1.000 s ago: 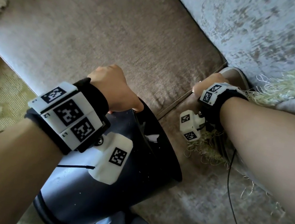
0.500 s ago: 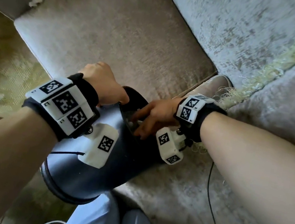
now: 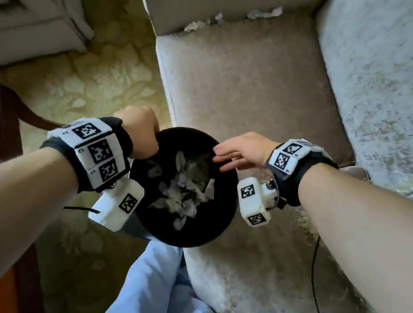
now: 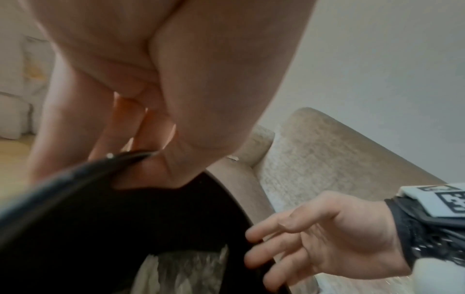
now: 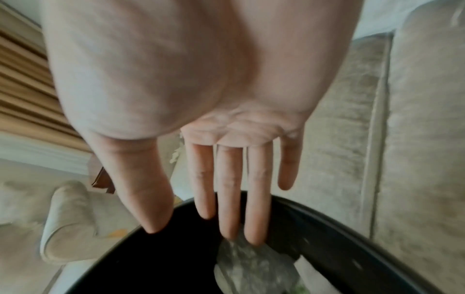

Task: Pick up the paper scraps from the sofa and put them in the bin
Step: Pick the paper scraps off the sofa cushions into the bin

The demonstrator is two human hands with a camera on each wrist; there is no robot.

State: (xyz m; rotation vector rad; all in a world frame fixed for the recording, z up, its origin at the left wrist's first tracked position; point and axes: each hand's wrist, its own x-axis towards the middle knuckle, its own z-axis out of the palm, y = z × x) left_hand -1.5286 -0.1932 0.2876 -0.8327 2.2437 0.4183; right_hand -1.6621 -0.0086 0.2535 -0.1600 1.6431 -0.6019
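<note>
Head view: soft, even daylight, brightest on the carpet (image 3: 98, 76) left of the bin (image 3: 217, 230). The bin's interior reads nearly black, paper inside it dim and smeared. Straight lines bow toward the frame edges; the lower left corner beside the bin is motion-blurred.

Left wrist view: dim and soft throughout, the bin rim (image 4: 75, 171) streaked by blur.

Right wrist view: brighter, palm pale and flat-lit, fingers (image 5: 259, 199) soft, bin edge smeared.

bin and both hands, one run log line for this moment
left hand grips bin rim | right hand open over bin | scraps in bin | scraps on sofa
</note>
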